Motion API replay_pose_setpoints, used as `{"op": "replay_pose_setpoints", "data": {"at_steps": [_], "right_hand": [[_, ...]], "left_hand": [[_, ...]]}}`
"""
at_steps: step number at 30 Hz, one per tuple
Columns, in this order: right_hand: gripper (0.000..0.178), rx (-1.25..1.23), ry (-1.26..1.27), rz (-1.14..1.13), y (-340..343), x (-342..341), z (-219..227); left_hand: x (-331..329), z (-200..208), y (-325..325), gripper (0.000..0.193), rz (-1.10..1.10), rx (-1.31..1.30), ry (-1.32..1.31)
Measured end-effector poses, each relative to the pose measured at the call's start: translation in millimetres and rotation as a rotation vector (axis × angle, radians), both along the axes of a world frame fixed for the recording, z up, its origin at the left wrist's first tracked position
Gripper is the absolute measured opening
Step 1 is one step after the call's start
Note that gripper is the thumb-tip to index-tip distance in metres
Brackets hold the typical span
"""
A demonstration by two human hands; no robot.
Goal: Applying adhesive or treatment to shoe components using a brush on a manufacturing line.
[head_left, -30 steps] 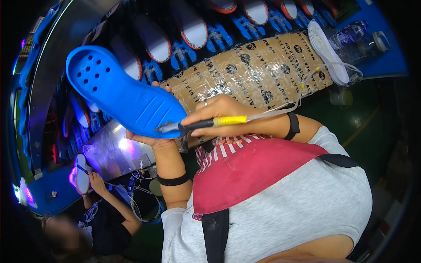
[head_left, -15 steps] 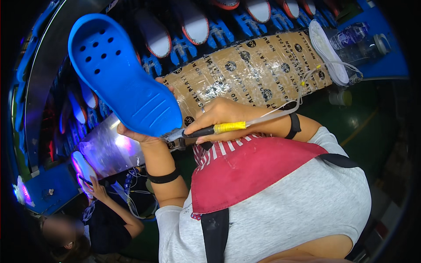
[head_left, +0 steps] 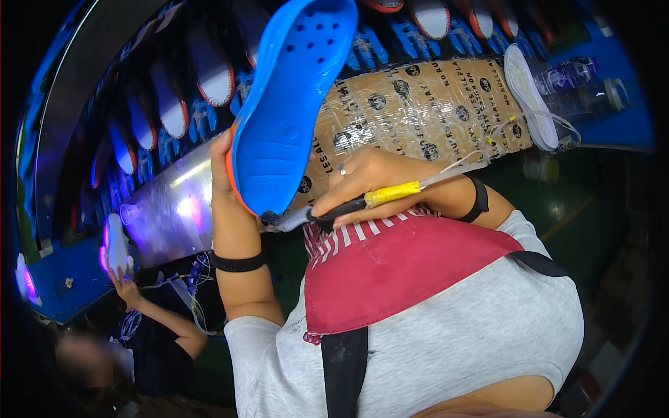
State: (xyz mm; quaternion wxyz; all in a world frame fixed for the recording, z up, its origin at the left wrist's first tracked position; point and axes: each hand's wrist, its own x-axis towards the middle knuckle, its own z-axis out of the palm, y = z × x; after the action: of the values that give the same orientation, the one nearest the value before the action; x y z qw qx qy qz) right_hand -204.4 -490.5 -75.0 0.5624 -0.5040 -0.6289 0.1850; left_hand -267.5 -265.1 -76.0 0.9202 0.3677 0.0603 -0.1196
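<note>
My left hand [head_left: 221,167] grips a big blue shoe sole [head_left: 275,143] from its left side, fingers partly hidden behind it. The sole has a raised rim, round holes at its far end, ridges near the heel and a strip of orange along its lower left edge. It is tilted, its heel toward me. In my right hand [head_left: 366,177] is a brush [head_left: 338,210] with a black handle, yellow tape and a clear tube running off to the right. Its pale bristles are close to the heel tip; whether they touch it I cannot tell.
Rows of white shoe soles [head_left: 214,82] on blue holders run along the far side. A cardboard-covered surface [head_left: 411,104] lies beyond my hands, with a white sole [head_left: 529,97] and plastic bottles [head_left: 568,75] to its right. At lower left a co-worker's hand [head_left: 125,289] holds another sole.
My left hand has turned the blue sole more upright, its far end swinging right. The brush has shifted slightly right. The co-worker's hand and sole have moved left.
</note>
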Motion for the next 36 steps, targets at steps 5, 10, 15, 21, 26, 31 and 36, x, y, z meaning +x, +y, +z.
{"op": "replay_pose_setpoints", "data": {"at_steps": [5,10,15,21,26,31,36], "right_hand": [[0.026,-0.066,-0.242,-0.060,2.5,-1.5,-3.8],[0.025,-0.032,-0.215,-0.088,1.5,-2.8,-4.7],[0.022,-0.086,-0.260,-0.093,1.7,-3.7,-3.9],[0.020,-0.045,-0.268,-0.182,1.1,-3.1,-6.9],[0.029,-0.031,-0.349,-0.162,1.0,-2.5,-13.5],[0.019,-0.031,-0.295,-0.284,-2.3,-3.2,-20.1],[0.022,-0.113,-0.304,-0.214,-4.6,-3.7,-22.1]], "left_hand": [[9.2,0.8,3.8,0.059,0.018,0.109,0.219],[11.0,6.1,2.8,0.058,-0.068,0.211,0.248],[14.7,5.2,10.8,0.057,-0.118,0.261,0.418],[11.3,2.9,23.3,0.055,-0.139,0.242,0.500],[4.5,8.0,26.2,0.052,-0.044,0.372,0.547],[-0.1,8.4,31.7,0.052,-0.004,0.353,0.551],[-7.3,7.5,34.7,0.052,0.019,0.303,0.554]]}}
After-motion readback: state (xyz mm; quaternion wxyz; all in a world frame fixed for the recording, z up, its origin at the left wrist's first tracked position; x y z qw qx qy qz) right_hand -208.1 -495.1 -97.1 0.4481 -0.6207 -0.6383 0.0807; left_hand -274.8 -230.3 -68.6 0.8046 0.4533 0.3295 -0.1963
